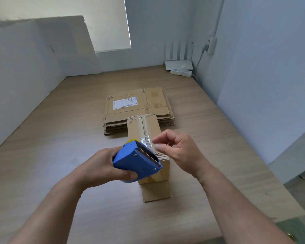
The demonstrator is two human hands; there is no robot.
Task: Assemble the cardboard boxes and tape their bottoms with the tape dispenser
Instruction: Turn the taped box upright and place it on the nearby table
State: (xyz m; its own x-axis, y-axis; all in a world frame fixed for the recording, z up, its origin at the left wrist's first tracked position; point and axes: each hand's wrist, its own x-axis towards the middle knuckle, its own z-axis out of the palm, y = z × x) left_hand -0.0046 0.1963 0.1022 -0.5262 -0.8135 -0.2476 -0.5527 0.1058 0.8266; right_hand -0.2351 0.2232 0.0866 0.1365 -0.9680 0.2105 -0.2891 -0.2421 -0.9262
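Both bare forearms ran up from the bottom edge of the head view and met over the near end of the box. The left hand [102,166] gripped the blue tape dispenser [133,160] round its body, fingers curled underneath and the toothed cutter turned up and to the right. The right hand [180,150] was just beside the cutter. Its thumb and forefinger were drawn together on what looked like the loose end of the clear tape [146,136], with the other fingers loosely curled.

Directly beneath them sat the cardboard box [153,125], narrow and bottom up on the wooden table [60,141], its long axis running straight away from the person. Tape already lay along the seam from the far edge toward the dispenser, which hid the near end. By my reading, the next move turned on that near end, close under both hands, with the right hand nearer the seam. Beyond the box lay a stack of flattened boxes [139,110].
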